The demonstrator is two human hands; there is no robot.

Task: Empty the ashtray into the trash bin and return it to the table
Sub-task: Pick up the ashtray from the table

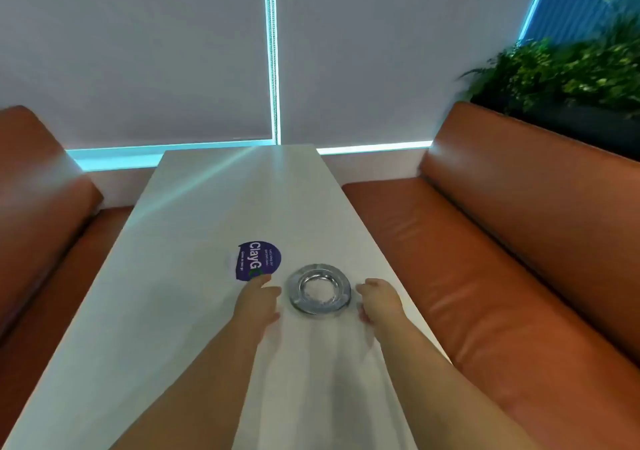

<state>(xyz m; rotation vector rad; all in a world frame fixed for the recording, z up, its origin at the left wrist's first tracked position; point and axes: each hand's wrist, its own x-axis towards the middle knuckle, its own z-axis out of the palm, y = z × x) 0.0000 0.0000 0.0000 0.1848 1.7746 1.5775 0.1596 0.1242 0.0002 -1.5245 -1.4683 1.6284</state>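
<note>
We note 2 bare forearms reaching up the white table [194, 207]. The left hand [259, 302] and right hand [379, 299] flank the ashtray [319, 288], fingers loosely spread, neither gripping it; contact we cannot tell. The ashtray sits flat, pale residue inside, a purple sticker [258, 260] just beyond. No bin is in view. We judge either the very start or the return.

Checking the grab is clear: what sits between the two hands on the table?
Only the ashtray lies between the left hand and right hand in the head view, with bare table either side; neither hand touches it.
</note>
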